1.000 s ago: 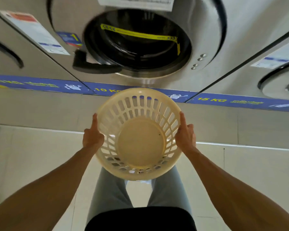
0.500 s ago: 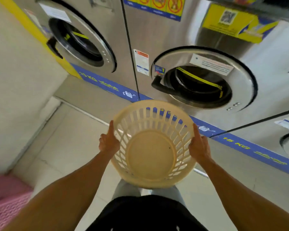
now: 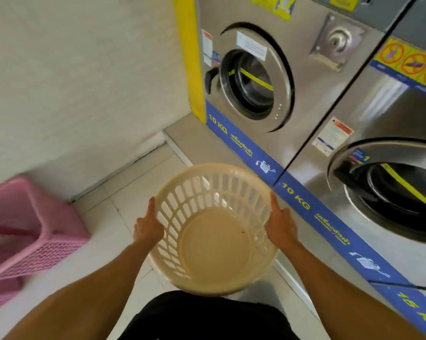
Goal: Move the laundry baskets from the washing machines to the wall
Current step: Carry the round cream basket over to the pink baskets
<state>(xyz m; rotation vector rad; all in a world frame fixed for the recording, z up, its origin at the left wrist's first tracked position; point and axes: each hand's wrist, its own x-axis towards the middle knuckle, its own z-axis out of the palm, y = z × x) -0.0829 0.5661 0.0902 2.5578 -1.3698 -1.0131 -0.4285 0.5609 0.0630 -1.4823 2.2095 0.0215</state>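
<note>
Pale floor tiles (image 3: 123, 217) meet a cream wall (image 3: 84, 69) on the left, with a row of steel washing machines (image 3: 317, 114) on a raised plinth running along the right. A round cream laundry basket (image 3: 213, 229), empty, is held in the air above the tiles, between the machines and the wall. The left hand (image 3: 148, 229) and the right hand (image 3: 279, 227) each clasp opposite sides of its rim, thumbs along the top edge, likely so that the slatted tub stays level and away from the legs while carried. A pink rectangular basket (image 3: 35, 229) already sits against the wall at the lower left, slightly blurred, and seems to mark where this one belongs. The cream basket looks light and rigid.
</note>
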